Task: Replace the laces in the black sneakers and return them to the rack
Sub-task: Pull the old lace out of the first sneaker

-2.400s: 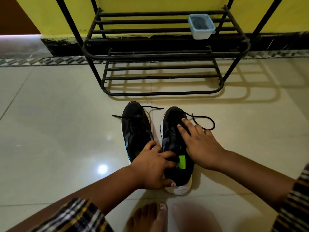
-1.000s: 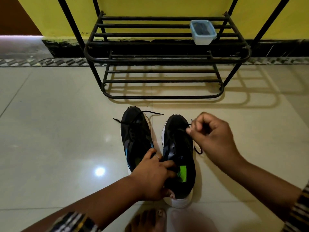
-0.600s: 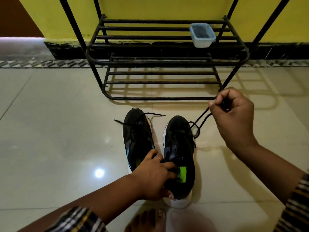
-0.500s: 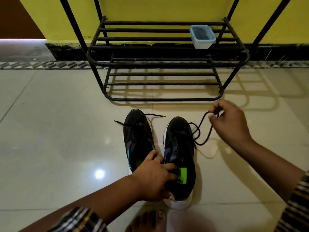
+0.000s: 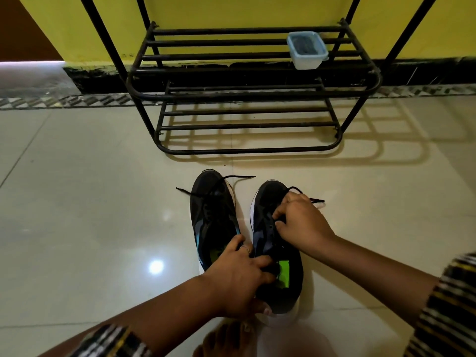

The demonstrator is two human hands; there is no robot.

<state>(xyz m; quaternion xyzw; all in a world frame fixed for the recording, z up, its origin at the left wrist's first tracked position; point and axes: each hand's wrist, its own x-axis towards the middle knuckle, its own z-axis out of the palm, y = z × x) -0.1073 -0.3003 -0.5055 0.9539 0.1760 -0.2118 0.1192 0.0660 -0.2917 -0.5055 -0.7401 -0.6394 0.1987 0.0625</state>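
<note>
Two black sneakers stand side by side on the tiled floor, toes pointing at the rack. My left hand (image 5: 238, 278) grips the heel collar of the right sneaker (image 5: 268, 202), beside its green insole tag. My right hand (image 5: 301, 222) rests on that shoe's lacing area, fingers pinched on its black lace (image 5: 315, 200), whose free end trails to the right. The left sneaker (image 5: 212, 215) stands untouched, its loose lace (image 5: 239, 177) spread across the toe. The black metal rack (image 5: 247, 94) stands beyond them against the yellow wall.
A small pale blue container (image 5: 306, 50) with dark contents sits on the rack's upper shelf at the right. My bare foot (image 5: 226, 338) shows at the bottom edge. Glossy floor tiles surround the shoes on both sides.
My right hand, which had pulled the lace up and out to the right, has come back down onto the right sneaker's eyelets. The left hand has kept its hold on the heel.
</note>
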